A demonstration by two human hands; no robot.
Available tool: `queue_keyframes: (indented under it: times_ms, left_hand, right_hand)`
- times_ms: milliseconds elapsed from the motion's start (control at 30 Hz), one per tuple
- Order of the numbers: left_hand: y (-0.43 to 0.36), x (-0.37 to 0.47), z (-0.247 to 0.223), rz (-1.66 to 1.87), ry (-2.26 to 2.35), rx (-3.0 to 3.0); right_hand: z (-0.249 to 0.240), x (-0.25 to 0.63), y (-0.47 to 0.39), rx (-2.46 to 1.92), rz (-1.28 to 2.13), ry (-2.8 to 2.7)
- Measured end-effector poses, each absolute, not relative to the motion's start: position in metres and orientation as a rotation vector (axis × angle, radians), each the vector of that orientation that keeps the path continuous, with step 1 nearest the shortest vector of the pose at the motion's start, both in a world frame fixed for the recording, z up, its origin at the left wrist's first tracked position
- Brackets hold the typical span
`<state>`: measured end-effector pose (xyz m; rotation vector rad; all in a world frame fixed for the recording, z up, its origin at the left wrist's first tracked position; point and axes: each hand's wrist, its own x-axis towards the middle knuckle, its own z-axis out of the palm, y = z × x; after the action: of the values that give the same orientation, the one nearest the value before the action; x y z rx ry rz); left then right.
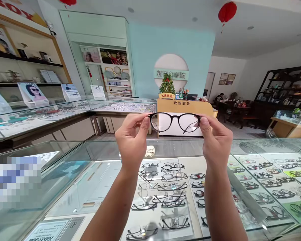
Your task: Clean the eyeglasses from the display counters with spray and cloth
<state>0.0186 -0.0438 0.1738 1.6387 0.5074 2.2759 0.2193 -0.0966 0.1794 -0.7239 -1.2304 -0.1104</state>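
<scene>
The person's bare left hand pinches the left end of the round-lensed eyeglasses with a thin, glossy black frame, thumb pointing up on the near side and fingers curled behind. The bare right hand mirrors it, gripping the other end between thumb and curled fingers. The 2 bare forearms reach up and forward, leaning inward, wrists nearly straight, and so hold the eyeglasses in the air. Their long axis runs left to right, almost level, with the lenses standing upright side by side. A thin dark bar slants across the right lens; from here I cannot tell which way the front faces.

Below the hands stands a long display counter of clear glass, holding rows of dark-rimmed spectacles. At its lower left lies a flat grey and pale-blue printed card, its characters too slanted for me to read.

Straight past the eyeglasses, a light wooden counter is labelled 收银服务 in dark characters. On top, a small golden plaque reads 大展鸿图, under a bushy green plant with red ornaments. On the turquoise wall behind, a round white sign begins with 新 and ends with 力眼镜. High at the left, a poster with red letters shows BOY.
</scene>
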Motion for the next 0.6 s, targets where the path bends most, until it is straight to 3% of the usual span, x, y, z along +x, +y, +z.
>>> queue_keyframes:
  times_ms: [133,600]
  left_hand:
    - [-0.047,0.021,0.174,2.442,0.502,1.714]
    - [-0.07,0.016,0.174,2.509,0.538,1.766]
  right_hand:
    - [0.18,0.221,-0.099,-0.744,-0.064,-1.196]
    - [0.179,0.224,-0.09,-0.691,0.073,-1.199]
